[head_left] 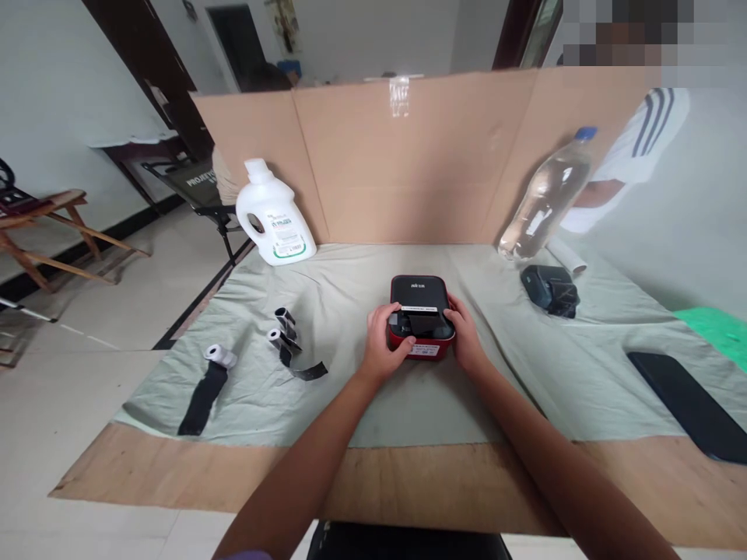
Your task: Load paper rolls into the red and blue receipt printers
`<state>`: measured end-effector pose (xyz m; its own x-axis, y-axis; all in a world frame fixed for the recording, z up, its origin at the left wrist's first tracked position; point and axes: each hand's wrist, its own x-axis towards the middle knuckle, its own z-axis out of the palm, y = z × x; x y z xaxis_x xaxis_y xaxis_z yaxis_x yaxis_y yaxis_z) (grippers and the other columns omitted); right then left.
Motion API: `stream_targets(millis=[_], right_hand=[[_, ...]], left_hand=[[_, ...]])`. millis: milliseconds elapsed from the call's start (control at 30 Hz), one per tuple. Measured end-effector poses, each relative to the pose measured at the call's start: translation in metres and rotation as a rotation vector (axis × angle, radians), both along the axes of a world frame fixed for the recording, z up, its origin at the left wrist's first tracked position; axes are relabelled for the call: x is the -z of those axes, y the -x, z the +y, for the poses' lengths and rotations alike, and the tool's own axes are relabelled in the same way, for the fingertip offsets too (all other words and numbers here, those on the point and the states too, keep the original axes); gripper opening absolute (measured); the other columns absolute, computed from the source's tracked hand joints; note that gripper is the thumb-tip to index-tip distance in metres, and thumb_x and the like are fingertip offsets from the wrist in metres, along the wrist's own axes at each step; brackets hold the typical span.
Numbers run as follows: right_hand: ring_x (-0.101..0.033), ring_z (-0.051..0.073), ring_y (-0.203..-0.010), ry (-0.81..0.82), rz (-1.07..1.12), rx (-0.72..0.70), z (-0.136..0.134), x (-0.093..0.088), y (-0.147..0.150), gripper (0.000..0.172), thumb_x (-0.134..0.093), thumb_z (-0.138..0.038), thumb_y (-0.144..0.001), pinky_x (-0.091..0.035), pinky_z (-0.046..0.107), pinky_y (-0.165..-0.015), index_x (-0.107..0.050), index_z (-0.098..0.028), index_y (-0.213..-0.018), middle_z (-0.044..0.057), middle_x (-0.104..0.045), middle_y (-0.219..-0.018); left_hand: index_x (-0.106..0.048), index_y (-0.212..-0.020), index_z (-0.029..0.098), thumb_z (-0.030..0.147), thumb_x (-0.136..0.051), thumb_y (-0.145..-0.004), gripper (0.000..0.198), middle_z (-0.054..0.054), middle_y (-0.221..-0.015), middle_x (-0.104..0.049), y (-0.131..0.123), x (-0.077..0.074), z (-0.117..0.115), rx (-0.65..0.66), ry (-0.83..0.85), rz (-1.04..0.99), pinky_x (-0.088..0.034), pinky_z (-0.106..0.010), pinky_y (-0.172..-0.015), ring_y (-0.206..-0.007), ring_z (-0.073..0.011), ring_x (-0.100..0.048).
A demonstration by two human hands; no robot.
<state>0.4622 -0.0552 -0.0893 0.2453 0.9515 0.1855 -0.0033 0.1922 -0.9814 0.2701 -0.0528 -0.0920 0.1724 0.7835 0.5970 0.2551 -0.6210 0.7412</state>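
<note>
Our left hand (382, 342) and right hand (465, 334) hold a red-and-black printer (420, 294) near the middle of a counter (420, 481) spread with pale green cloth (362, 412), the fingers (384, 314) partly curled and closed against its two sides. A printed white strip (419, 309) crosses the printer's top. On our left we have a white roll (220, 355) trailing a black strip, two smaller rolls beyond it and a white jug (280, 225); on our right, a tilted clear bottle (545, 202) before a cardboard screen (408, 171), a small dark device (550, 290) and a dark flat slab (685, 400).
</note>
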Motion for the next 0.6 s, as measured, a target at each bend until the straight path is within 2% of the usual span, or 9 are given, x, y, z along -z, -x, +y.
stream_targets(millis=[67, 133, 233, 300, 367, 433, 533, 600], right_hand=[[-0.049, 0.027, -0.137, -0.054, 0.034, -0.013, -0.014, 0.007, -0.002, 0.058, -0.048, -0.052, -0.092, -0.039, 0.047, -0.115, -0.050, -0.024, -0.143, 0.007, -0.053, -0.149], [-0.041, 0.027, -0.144, -0.092, -0.046, -0.089, -0.031, 0.014, -0.004, 0.061, -0.048, -0.053, -0.094, -0.033, 0.049, -0.119, -0.044, -0.027, -0.148, 0.005, -0.046, -0.155], [-0.031, 0.029, -0.150, -0.105, -0.298, -0.121, -0.050, 0.014, -0.001, 0.079, -0.061, -0.048, -0.089, -0.024, 0.053, -0.123, -0.027, -0.030, -0.157, 0.004, -0.033, -0.162], [-0.031, 0.031, -0.149, -0.115, -0.437, -0.073, -0.051, 0.004, 0.008, 0.086, -0.065, -0.046, -0.087, -0.024, 0.056, -0.123, -0.021, -0.030, -0.159, 0.007, -0.032, -0.162], [-0.039, 0.033, -0.145, -0.155, -0.515, -0.049, -0.039, -0.013, 0.024, 0.086, -0.065, -0.046, -0.087, -0.030, 0.057, -0.120, -0.021, -0.027, -0.159, 0.011, -0.038, -0.159], [-0.049, 0.033, -0.136, -0.209, -0.549, -0.060, -0.015, -0.035, 0.048, 0.086, -0.065, -0.045, -0.087, -0.039, 0.055, -0.114, -0.021, -0.024, -0.158, 0.013, -0.047, -0.152], [-0.059, 0.031, -0.125, -0.280, -0.537, -0.112, 0.035, -0.062, 0.098, 0.087, -0.066, -0.041, -0.086, -0.048, 0.050, -0.106, -0.021, -0.025, -0.158, 0.013, -0.056, -0.144], [-0.058, 0.030, -0.127, -0.312, -0.521, -0.174, 0.072, -0.070, 0.137, 0.090, -0.067, -0.039, -0.084, -0.050, 0.048, -0.104, -0.018, -0.026, -0.159, 0.011, -0.052, -0.148]], left_hand=[[-0.035, -0.149, 0.021, 0.041, -0.062, -0.088, 0.070, -0.013, -0.153, -0.040, -0.005, 0.000, -0.005, 0.044, 0.181, -0.128, -0.032, -0.043, -0.118, -0.141, -0.0274, -0.039], [-0.024, -0.156, 0.024, 0.041, -0.058, -0.091, 0.075, -0.010, -0.161, -0.030, -0.009, -0.001, -0.008, 0.110, 0.413, -0.262, -0.028, -0.040, -0.121, -0.147, -0.0262, -0.032], [-0.025, -0.157, 0.025, 0.036, -0.059, -0.090, 0.076, -0.006, -0.160, -0.036, -0.011, -0.008, -0.007, 0.214, 0.673, -0.374, -0.026, -0.040, -0.122, -0.147, -0.0258, -0.035], [-0.029, -0.156, 0.025, 0.031, -0.061, -0.086, 0.078, -0.005, -0.157, -0.042, -0.005, -0.019, -0.001, 0.240, 0.719, -0.405, -0.028, -0.041, -0.121, -0.144, -0.0263, -0.039], [-0.032, -0.155, 0.025, 0.029, -0.062, -0.082, 0.079, -0.005, -0.152, -0.048, 0.010, -0.035, 0.010, 0.224, 0.699, -0.438, -0.033, -0.040, -0.118, -0.140, -0.0265, -0.045], [-0.038, -0.152, 0.025, 0.028, -0.063, -0.079, 0.077, -0.004, -0.145, -0.057, 0.035, -0.056, 0.027, 0.199, 0.656, -0.471, -0.040, -0.039, -0.112, -0.132, -0.0269, -0.053], [-0.047, -0.145, 0.024, 0.027, -0.063, -0.076, 0.071, -0.003, -0.127, -0.068, 0.088, -0.085, 0.064, 0.181, 0.601, -0.511, -0.050, -0.036, -0.096, -0.109, -0.0251, -0.066], [-0.053, -0.140, 0.022, 0.025, -0.063, -0.073, 0.068, -0.003, -0.113, -0.073, 0.128, -0.096, 0.091, 0.158, 0.561, -0.537, -0.052, -0.033, -0.086, -0.097, -0.0223, -0.068]])
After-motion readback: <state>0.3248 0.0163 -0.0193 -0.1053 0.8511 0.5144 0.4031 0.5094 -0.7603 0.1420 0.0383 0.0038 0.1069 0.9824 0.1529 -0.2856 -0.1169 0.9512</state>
